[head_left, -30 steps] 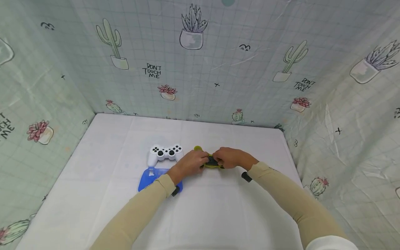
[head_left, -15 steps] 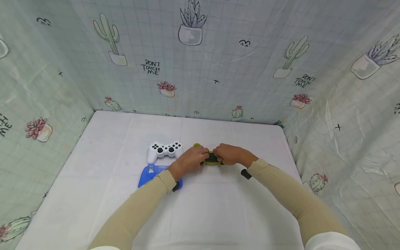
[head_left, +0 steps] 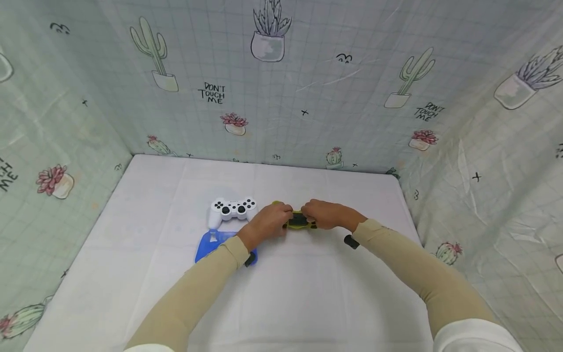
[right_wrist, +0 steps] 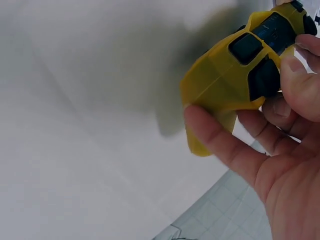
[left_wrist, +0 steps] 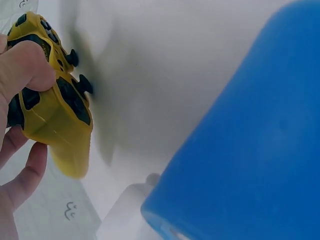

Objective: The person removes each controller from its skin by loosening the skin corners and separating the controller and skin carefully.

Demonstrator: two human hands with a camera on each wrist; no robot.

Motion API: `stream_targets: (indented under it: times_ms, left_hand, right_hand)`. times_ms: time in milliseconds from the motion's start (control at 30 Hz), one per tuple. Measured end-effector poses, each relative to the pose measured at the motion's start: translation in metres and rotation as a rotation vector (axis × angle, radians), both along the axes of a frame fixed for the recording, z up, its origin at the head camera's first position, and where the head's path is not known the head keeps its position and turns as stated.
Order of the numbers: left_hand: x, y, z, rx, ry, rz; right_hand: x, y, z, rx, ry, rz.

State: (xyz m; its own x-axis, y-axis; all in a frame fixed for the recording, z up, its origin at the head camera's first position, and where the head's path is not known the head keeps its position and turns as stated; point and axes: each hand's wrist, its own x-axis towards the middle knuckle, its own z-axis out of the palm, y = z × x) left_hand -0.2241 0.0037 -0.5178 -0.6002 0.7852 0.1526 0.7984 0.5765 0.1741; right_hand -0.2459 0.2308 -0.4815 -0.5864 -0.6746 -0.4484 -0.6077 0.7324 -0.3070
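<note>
A black game controller [head_left: 299, 220] in a yellow silicone cover [left_wrist: 65, 132] is held between both hands above the white table. My left hand [head_left: 271, 219] grips one end, its thumb pressing on the edge of the cover in the left wrist view. On the other end is my right hand [head_left: 324, 214], with thumb and fingers around the cover [right_wrist: 215, 82]. Black buttons show through the cover's openings in the right wrist view. In the left wrist view two black thumbsticks face the table. The fingers partly hide the controller in the head view.
Left of the hands lies a white game controller [head_left: 233, 210] with black sticks. In front of it is a blue silicone cover [head_left: 211, 245], partly under the left forearm. A patterned curtain [head_left: 281, 98] rises behind the white table [head_left: 286, 303] and at its sides.
Both hands keep hold of the yellow-covered controller, with small shifts of the fingers and a slight turn of the controller. The whole head view has shifted slightly. The white controller and blue cover stay put.
</note>
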Motion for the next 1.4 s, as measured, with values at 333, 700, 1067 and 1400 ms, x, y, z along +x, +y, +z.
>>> stream_targets:
  times_ms: [333,700,1067,1400]
  left_hand:
    - [-0.002,0.003,0.001,-0.007,-0.027,-0.005]
    - [-0.003,0.001,0.004,-0.005,-0.107,0.010]
    - [-0.006,0.003,0.006,0.024,-0.141,0.013]
    - [-0.007,0.005,0.006,0.000,-0.139,0.004]
  right_hand:
    - [0.012,0.018,0.003,-0.086,0.016,-0.047]
    - [0.018,0.032,-0.003,-0.151,0.028,-0.104]
    - [0.018,0.044,-0.012,-0.208,0.038,-0.158]
    - [0.017,0.051,-0.020,-0.281,-0.012,-0.261]
